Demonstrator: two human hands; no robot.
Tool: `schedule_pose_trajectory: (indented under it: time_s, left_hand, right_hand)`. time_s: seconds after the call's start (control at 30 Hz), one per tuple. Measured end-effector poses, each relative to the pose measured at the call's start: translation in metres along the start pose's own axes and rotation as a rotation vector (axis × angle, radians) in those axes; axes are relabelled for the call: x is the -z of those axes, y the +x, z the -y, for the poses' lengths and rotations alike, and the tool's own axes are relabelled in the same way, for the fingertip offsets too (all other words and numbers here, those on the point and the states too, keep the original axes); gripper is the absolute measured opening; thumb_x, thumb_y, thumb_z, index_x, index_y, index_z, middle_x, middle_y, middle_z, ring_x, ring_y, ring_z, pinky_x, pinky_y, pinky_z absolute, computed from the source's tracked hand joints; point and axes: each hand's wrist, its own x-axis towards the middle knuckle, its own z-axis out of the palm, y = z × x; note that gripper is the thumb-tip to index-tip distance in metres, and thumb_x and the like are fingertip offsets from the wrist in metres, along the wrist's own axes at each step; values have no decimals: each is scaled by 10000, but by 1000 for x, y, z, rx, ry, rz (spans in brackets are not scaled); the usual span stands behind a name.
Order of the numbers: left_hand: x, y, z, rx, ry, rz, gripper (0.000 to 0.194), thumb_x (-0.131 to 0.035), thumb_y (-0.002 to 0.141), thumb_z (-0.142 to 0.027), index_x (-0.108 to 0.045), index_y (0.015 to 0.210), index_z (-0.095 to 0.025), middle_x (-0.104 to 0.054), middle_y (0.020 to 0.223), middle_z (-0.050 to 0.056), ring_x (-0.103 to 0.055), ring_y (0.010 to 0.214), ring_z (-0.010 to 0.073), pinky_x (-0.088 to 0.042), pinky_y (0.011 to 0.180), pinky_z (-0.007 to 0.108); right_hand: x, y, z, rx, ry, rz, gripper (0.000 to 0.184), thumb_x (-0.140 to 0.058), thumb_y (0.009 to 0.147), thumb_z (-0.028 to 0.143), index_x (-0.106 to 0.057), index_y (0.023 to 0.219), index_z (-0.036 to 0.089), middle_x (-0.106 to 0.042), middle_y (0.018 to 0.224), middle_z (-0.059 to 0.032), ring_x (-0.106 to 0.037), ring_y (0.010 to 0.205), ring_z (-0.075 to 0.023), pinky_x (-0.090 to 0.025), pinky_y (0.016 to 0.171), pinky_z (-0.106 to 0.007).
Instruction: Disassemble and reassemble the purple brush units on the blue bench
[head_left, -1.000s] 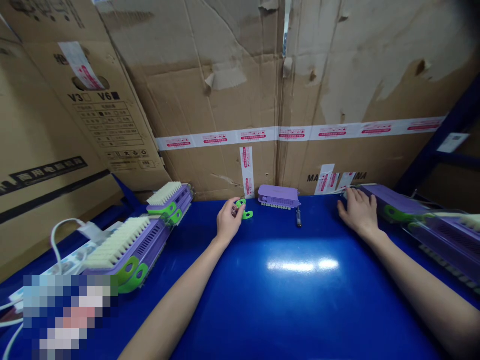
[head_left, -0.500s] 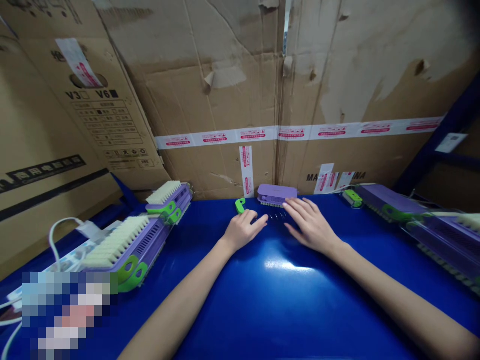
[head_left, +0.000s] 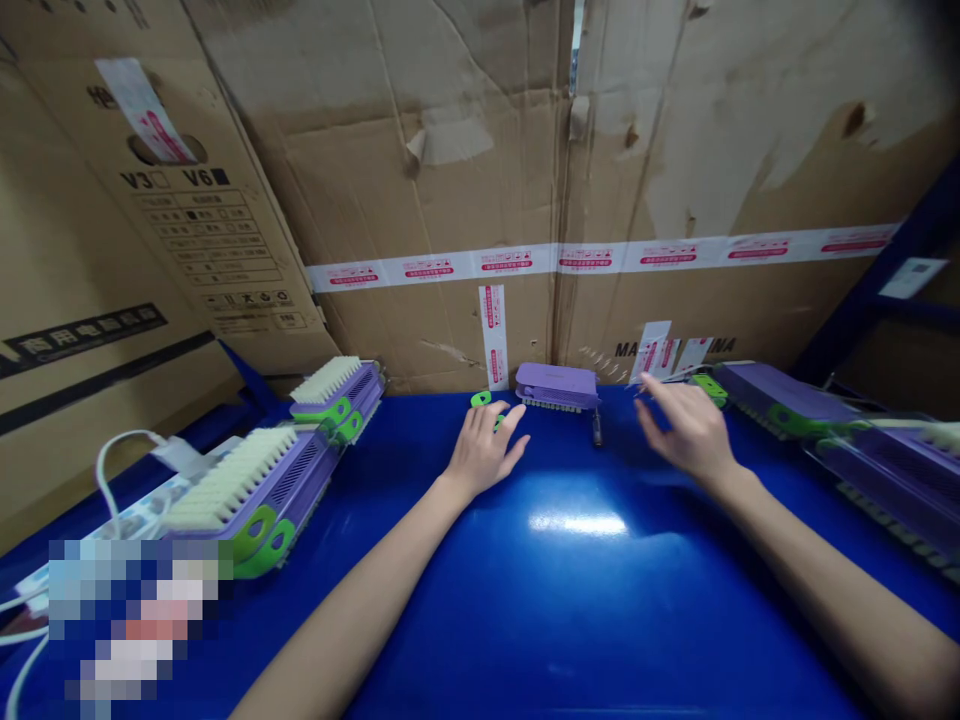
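My left hand (head_left: pixel 484 447) lies over a small green plastic piece (head_left: pixel 481 398), fingers partly spread and thumb apart. A bit of green shows between the fingers. My right hand (head_left: pixel 686 430) is raised to the right, thumb and index finger close around a thin clear ribbed piece (head_left: pixel 604 362), blurred and mostly pale streaks. Between the hands, against the cardboard, sits a purple brush head (head_left: pixel 556 384) with bristles facing down. A small dark rod (head_left: pixel 597 428), perhaps a screwdriver, lies beside its right end.
Purple-and-green brushes (head_left: pixel 281 470) with pale bristles line the left side, beside a power strip (head_left: pixel 142 510) with white cables. More purple brushes (head_left: pixel 780 400) and a green part (head_left: pixel 709 388) lie right. Tall cardboard (head_left: pixel 442 200) backs the blue table (head_left: pixel 525 620).
My right hand has moved right, away from the purple brush head, and the clear streaked piece moved with it. The dark rod has come into view. My left hand has shifted over the green piece.
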Motion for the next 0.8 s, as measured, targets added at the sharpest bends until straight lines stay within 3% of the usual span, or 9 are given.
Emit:
schedule_pose_trajectory:
  time_s: [0.17,0.3,0.47,0.8]
  left_hand:
    - [-1,0,0,24,6,31,454,-505,880,-287,-381,1295,-150,-518,1091,163,-528,1027,283,-454,811,409]
    - [1,1,-1,25,22,43,447,-502,880,-274,-368,1289,-156,-517,1091,160,-530,1023,281,-459,806,406]
    - [1,1,-1,26,35,62,431,-503,880,-270,-375,1270,-140,-521,1078,161,-535,1006,278,-463,802,404]
    - [1,1,-1,73,25,113,426,-485,888,-276,-377,1279,-148,-526,1088,155,-532,1027,278,-457,825,408]
  right_hand:
    - [-1,-18,-47,-472,-224,194,485,-385,896,383,-516,1274,108,-674,940,-139,-630,814,-262,-467,697,-347]
    - [-4,-29,-66,-652,-265,495,494,-386,877,415,-524,1285,172,-680,907,-126,-637,792,-282,-460,622,-341]
    - [-5,-29,-67,-714,-304,656,505,-382,880,417,-529,1291,162,-671,942,-167,-638,851,-314,-465,674,-377]
    - [-6,-24,-60,-642,-387,694,475,-346,887,387,-571,1215,128,-648,1006,-190,-599,922,-322,-448,719,-406]
